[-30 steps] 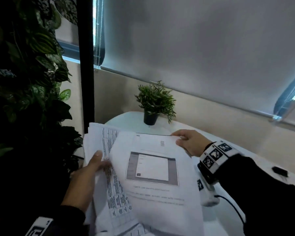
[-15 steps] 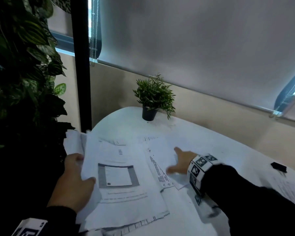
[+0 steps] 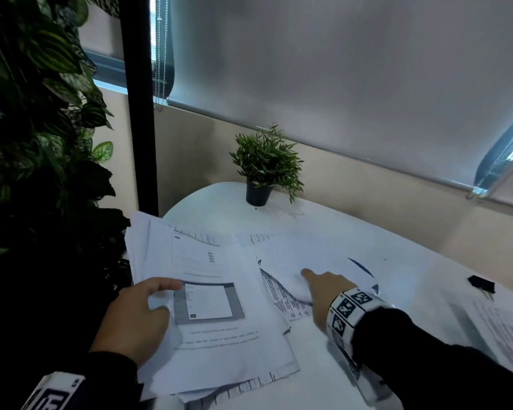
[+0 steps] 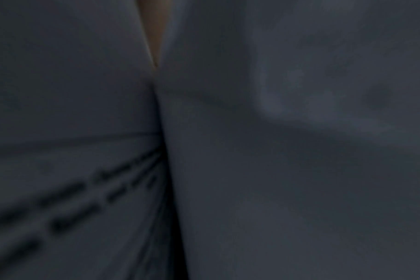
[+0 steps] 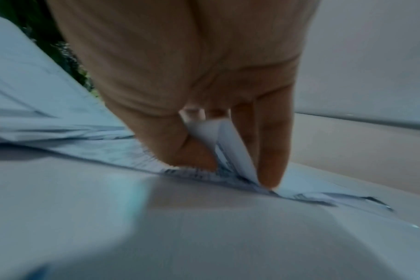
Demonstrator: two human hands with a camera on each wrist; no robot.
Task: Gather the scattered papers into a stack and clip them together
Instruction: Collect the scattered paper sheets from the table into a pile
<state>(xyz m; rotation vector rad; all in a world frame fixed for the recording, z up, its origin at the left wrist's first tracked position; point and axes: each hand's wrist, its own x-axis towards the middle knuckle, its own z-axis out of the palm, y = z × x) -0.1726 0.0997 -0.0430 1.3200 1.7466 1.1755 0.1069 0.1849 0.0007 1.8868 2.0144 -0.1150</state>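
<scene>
My left hand [image 3: 148,303] grips a fanned stack of printed papers [image 3: 219,329] at the table's left edge, thumb on the top sheet with the grey box picture. In the left wrist view only dark, blurred paper [image 4: 84,189] shows. To the right of the stack, my right hand [image 3: 314,284] reaches over loose sheets [image 3: 296,255] lying on the white table [image 3: 397,261]. The right wrist view shows thumb and fingers of that right hand [image 5: 233,170] pinching a sheet edge [image 5: 211,130] that curls up between them. A black binder clip [image 3: 481,284] lies far right.
A small potted plant [image 3: 259,173] stands at the table's far edge. Large leafy plants [image 3: 42,143] and a black post [image 3: 139,113] crowd the left side. Another printed sheet [image 3: 501,329] lies at the right, near the clip.
The stack has come down from in front of me to the table's left side. My right hand let go of its top edge, reached onto the loose sheets and now pinches one.
</scene>
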